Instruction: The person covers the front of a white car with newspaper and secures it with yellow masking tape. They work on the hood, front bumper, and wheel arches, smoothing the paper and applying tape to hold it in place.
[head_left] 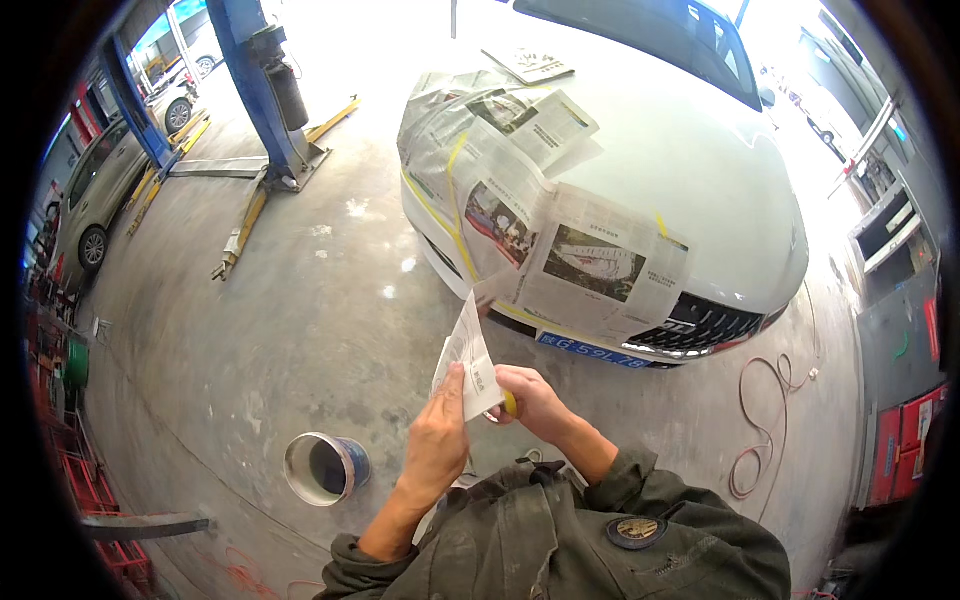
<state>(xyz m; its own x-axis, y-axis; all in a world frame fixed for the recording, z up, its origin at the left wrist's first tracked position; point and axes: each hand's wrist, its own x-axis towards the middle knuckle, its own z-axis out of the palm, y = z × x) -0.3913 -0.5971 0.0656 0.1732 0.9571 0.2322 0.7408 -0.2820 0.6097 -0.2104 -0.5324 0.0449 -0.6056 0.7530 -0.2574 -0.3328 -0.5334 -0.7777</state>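
Observation:
My left hand (438, 438) grips a folded piece of newspaper (468, 365), thumb and fingers pressed on its lower part. The sheet stands up to a narrow point, with print on its pale face. Close at its right edge, my right hand (535, 403) is closed round a roll of yellow masking tape (509, 403), mostly hidden by the fingers. Ahead stands a white car (700, 170). Newspaper sheets (595, 250) cover its front corner and part of the hood, fixed along the edges with yellow tape (447, 232).
An open bucket (328, 468) with dark contents stands on the floor at my left. A blue lift post (250, 90) with yellow arms rises at the far left, near a parked car (95, 200). A thin hose (745, 450) loops across the right floor beside a red cabinet (905, 445).

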